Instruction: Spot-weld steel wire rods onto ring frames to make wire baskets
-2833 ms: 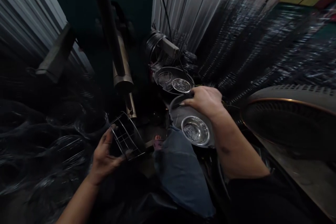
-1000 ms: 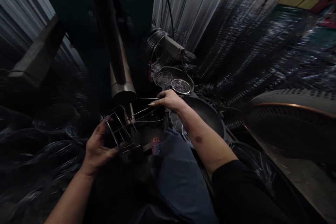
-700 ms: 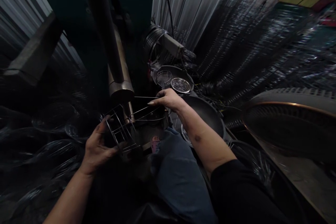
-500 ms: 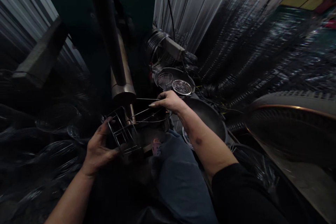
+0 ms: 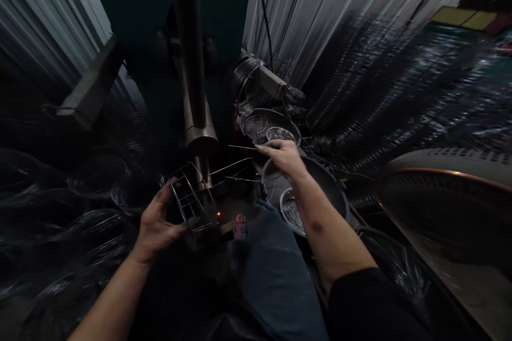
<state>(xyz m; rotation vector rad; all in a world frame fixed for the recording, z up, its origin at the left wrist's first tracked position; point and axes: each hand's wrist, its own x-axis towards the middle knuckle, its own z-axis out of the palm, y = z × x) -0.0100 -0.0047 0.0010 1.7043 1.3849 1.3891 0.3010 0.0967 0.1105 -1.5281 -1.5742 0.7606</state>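
Note:
My left hand (image 5: 160, 224) grips the left side of a wire frame (image 5: 192, 200) made of crossing metal rods, thumb below and fingers above. The frame sits just under a thick metal cylinder (image 5: 202, 138), beside a lower metal post (image 5: 203, 171). Long thin rods reach from the frame toward the right. My right hand (image 5: 282, 155) is closed in a pinch on a thin wire (image 5: 242, 147) that points left toward the cylinder. Below my right wrist, a small round dish (image 5: 292, 210) of metal bits rests in a large dark basin (image 5: 320, 186).
Farther back are a second basin (image 5: 298, 123) with wire pieces, a wire coil (image 5: 246, 74) and a hanging black cable (image 5: 264, 10). A round fan (image 5: 448, 170) stands at right. Shiny wrapped bundles (image 5: 376, 85) line the wall. A tiny glowing orange spot shows below the post.
My right hand has moved slightly right, and its wire now sits apart from the frame's rods. An orange spark has appeared below the post. The whole view has shifted a little.

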